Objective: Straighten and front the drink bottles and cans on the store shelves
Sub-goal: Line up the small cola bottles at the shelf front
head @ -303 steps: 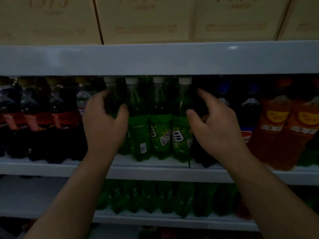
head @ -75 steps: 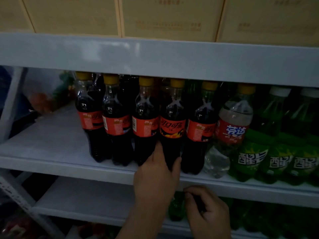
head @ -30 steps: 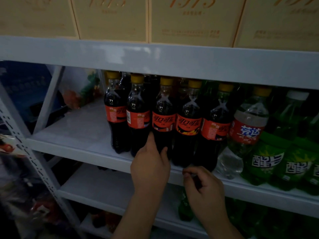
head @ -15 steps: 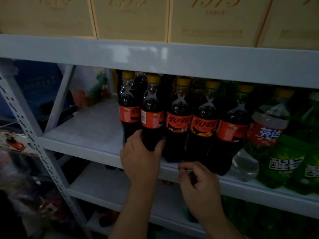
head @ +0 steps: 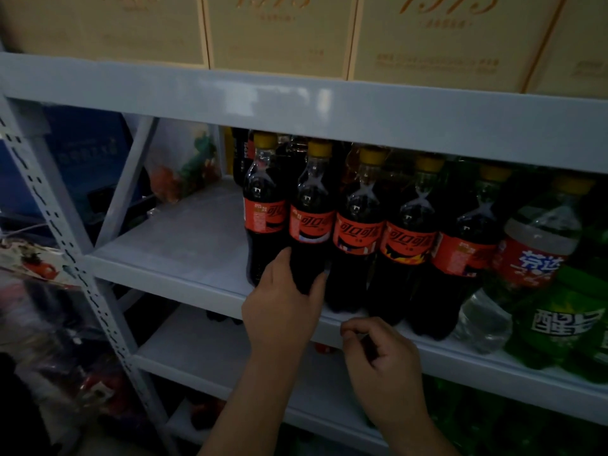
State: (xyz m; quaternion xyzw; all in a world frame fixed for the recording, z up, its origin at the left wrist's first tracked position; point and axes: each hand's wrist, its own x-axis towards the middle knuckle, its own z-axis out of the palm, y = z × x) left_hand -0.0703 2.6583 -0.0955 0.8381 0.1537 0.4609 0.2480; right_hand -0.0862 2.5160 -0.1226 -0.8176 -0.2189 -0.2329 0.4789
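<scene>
Bare shelf (head: 171, 245) left of cola bottle (head: 311, 222) in left hand (head: 283, 311)

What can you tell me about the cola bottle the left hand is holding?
The cola bottle is second from the left in the front row, upright on the grey shelf. It looks like clear plastic filled with dark drink, with a yellow cap and a red label facing out. The left hand wraps its lower body; neighbouring bottles stand close on both sides.

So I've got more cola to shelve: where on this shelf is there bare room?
Free: the shelf board left of the leftmost cola bottle, out to the slanted brace. Crowded: rightward, cola, a clear bottle and green bottles stand packed together.
</scene>
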